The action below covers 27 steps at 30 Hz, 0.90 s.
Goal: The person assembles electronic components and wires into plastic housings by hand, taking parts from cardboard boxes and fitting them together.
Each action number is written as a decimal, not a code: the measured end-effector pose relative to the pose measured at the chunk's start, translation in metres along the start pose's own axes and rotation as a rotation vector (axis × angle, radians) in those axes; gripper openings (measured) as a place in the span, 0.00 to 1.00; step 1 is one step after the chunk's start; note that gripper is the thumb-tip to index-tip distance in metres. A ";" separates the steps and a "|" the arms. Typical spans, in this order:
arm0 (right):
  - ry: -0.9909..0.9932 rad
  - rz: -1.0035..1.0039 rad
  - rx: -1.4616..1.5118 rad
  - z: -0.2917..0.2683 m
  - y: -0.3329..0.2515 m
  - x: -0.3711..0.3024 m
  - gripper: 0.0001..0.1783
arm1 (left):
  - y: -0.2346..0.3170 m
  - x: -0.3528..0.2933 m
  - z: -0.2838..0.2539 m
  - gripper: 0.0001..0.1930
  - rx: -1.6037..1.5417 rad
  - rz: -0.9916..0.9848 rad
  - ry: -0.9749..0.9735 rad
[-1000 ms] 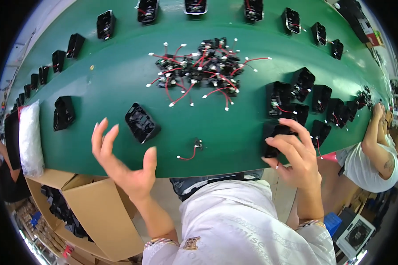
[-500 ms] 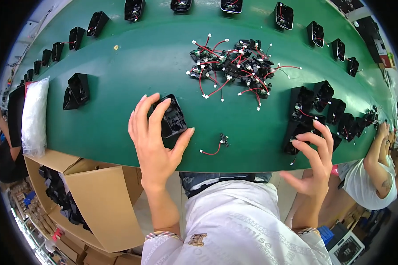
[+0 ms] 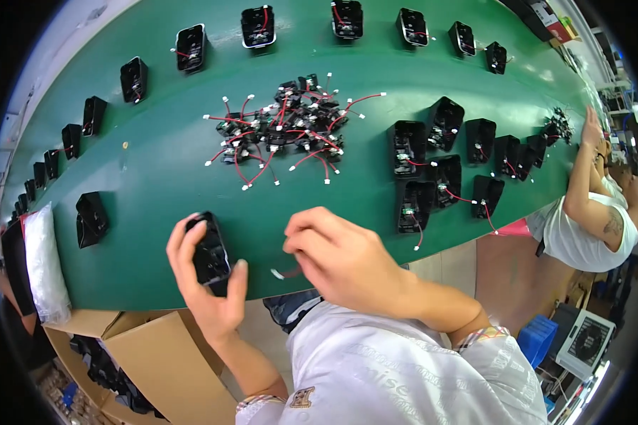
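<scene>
My left hand (image 3: 213,301) holds a small black plastic housing (image 3: 211,251) by its sides, tilted on the green table with its open side showing. To its right, my right hand (image 3: 347,262) is closed in a pinch just above the table's near edge. A short red wire with a white plug (image 3: 282,274) sticks out below its fingers, blurred by motion. The body of that wired part is hidden behind the fingers. Beyond both hands lies a pile of small black parts with red wires and white plugs (image 3: 283,127).
Black housings with wired parts inside (image 3: 408,145) stand grouped at right; others line the far side. One lone housing (image 3: 91,219) and a white plastic-wrapped bundle (image 3: 46,265) are at left. A cardboard box (image 3: 159,361) holds black pieces. A co-worker's arm (image 3: 581,170) rests far right.
My right hand has left the housings at right and come over to the loose wired part, closing on it. My left hand still holds its housing. The whole view has shifted.
</scene>
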State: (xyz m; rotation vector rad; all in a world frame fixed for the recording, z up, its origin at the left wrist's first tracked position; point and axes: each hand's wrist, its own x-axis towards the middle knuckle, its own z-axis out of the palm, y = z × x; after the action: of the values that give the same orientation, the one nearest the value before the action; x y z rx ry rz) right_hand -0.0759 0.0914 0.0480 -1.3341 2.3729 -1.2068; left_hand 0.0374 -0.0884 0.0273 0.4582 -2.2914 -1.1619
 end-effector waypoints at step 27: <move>0.130 -0.107 0.371 -0.039 -0.002 -0.015 0.09 | 0.035 -0.012 0.043 0.42 -0.821 0.084 -0.227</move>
State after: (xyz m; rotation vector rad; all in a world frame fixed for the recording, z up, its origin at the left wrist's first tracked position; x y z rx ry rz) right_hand -0.0848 0.1247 0.0721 -1.3039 2.0374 -1.7104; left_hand 0.0191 -0.0347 0.0306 -0.0883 -1.7479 -2.0242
